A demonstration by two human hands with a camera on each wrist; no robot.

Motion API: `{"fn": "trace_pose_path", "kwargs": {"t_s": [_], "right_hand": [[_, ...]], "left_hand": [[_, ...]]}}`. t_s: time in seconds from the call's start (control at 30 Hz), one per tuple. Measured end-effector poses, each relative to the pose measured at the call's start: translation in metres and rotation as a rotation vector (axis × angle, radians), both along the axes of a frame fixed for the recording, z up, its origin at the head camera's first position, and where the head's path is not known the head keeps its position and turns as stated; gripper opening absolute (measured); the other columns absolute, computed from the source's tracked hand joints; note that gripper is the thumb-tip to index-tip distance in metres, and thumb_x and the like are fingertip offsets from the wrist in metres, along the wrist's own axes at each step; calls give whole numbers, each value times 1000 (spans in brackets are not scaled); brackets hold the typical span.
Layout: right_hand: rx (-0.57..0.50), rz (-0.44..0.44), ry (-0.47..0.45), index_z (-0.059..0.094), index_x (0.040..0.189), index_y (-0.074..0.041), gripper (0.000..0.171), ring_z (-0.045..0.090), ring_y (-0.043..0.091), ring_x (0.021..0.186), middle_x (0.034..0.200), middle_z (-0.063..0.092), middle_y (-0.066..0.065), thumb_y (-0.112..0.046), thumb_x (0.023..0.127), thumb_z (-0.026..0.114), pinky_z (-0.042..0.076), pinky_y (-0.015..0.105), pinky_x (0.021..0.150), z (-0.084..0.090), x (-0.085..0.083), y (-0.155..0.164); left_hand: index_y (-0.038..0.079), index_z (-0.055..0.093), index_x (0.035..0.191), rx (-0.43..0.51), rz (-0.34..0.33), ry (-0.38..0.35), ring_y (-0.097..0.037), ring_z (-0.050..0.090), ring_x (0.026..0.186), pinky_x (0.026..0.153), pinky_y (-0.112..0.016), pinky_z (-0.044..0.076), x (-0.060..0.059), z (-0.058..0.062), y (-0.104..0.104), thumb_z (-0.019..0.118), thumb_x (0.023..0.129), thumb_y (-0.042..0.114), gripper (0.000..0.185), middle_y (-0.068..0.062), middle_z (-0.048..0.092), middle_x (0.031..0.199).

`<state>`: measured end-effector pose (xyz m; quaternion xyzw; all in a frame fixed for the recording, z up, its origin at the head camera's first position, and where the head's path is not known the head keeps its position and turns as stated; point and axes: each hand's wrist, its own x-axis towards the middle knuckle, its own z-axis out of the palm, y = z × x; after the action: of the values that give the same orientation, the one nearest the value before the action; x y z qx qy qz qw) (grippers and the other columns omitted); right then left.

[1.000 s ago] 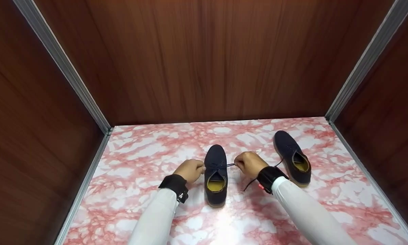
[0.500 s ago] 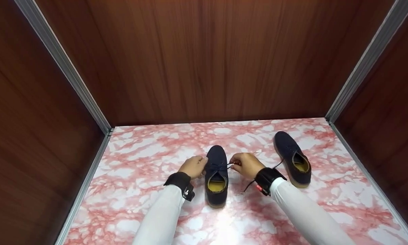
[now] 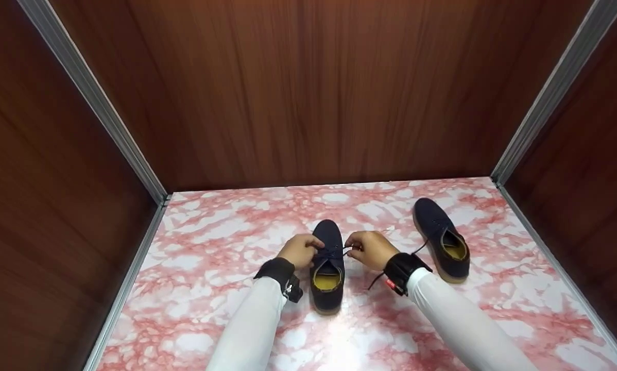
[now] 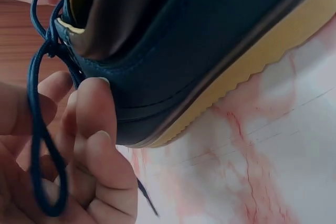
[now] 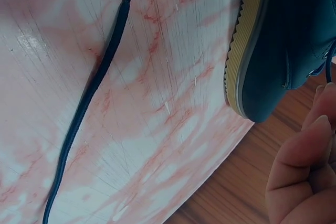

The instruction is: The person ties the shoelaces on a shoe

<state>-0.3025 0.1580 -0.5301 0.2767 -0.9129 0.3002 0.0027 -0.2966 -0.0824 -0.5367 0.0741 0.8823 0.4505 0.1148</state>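
While both hands [image 3: 301, 251] [image 3: 369, 249] pinch lace [image 4: 39, 129] over the shoe [image 3: 327, 268], slack fingers could let the loop slip loose.

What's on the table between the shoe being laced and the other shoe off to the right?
In the head view, the right hand and a loose dark lace lie between the near shoe and the other shoe; otherwise bare marble tabletop.

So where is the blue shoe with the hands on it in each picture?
Head: the middle shoe stands low in the centre, between both hands.
Left wrist: it fills the top, tan sole slanting from right to lower centre.
Right wrist: only its toe shows, top right.
Shared landmark: the pink marbled tabletop.
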Motion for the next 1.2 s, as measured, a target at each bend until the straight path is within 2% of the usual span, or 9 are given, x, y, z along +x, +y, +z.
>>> {"fn": "trace_pose_path", "kwargs": {"t_s": [0.1, 0.2, 0.4, 0.57, 0.67, 0.83, 0.93, 1.1, 1.2], "right_hand": [[-2, 2, 1, 76, 96, -9, 11, 53, 3, 69, 76, 69, 1, -8, 86, 79, 46, 23, 67, 0, 0, -1], [-7, 7, -4, 76, 96, -9, 10, 54, 3, 69, 77, 70, 1, -8, 86, 79, 46, 22, 67, -1, 0, -1], [-7, 7, 3, 76, 95, -8, 10, 54, 4, 69, 77, 69, 1, -7, 86, 79, 46, 23, 67, -2, -1, -1], [-4, 7, 3, 76, 97, -5, 11, 54, 5, 71, 78, 69, 2, -8, 87, 80, 46, 23, 68, -3, -1, -1], [-7, 7, 0, 76, 96, -5, 10, 55, 5, 71, 79, 71, 2, -8, 87, 80, 47, 24, 68, -2, -1, -2], [-1, 0, -10, 76, 97, -6, 10, 56, 6, 71, 80, 71, 2, -8, 88, 79, 47, 25, 69, 0, 0, -1], [5, -3, -10, 76, 99, -4, 12, 57, 7, 71, 79, 71, 3, -8, 88, 79, 48, 26, 69, -1, 0, -1], [9, 1, -27, 76, 101, -2, 15, 58, 6, 70, 78, 71, 4, -10, 89, 78, 48, 25, 68, -1, 0, -2], [5, 5, -50, 75, 103, -2, 18, 57, 5, 68, 78, 71, 3, -13, 90, 79, 48, 24, 66, 0, 0, -2]], "left_hand": [[8, 77, 112, -17, 0, 31, -7, 58, 57, 59, -20, 51, 0, 0, 1, 55, 98, 3, 27, -10, 74, 101], [7, 79, 108, -50, 8, 82, -9, 64, 59, 63, -23, 55, 1, -1, 1, 58, 97, 3, 25, -10, 77, 99], [9, 81, 98, -176, 20, 229, -20, 73, 87, 85, -35, 58, 1, -3, 2, 73, 90, 3, 13, -7, 80, 95], [10, 76, 86, -287, -11, 305, -21, 68, 84, 83, -39, 56, 0, -5, 3, 79, 88, 8, 4, -5, 75, 85], [9, 73, 82, -304, -16, 313, -19, 64, 82, 82, -38, 55, -1, -6, 1, 80, 89, 9, 9, -5, 72, 84], [9, 71, 82, -305, 14, 285, -18, 61, 79, 79, -39, 53, -2, -5, -8, 78, 91, 11, 12, -4, 71, 83], [11, 68, 82, -334, 57, 277, -19, 62, 80, 78, -39, 53, -3, -5, -14, 76, 93, 11, 13, -4, 70, 84], [12, 64, 79, -376, 168, 274, -25, 66, 82, 75, -42, 54, -5, -10, -23, 74, 92, 9, 17, -7, 71, 84], [12, 63, 77, -390, 198, 264, -27, 68, 82, 75, -44, 55, -5, -12, -26, 73, 90, 9, 17, -8, 72, 84]]}}
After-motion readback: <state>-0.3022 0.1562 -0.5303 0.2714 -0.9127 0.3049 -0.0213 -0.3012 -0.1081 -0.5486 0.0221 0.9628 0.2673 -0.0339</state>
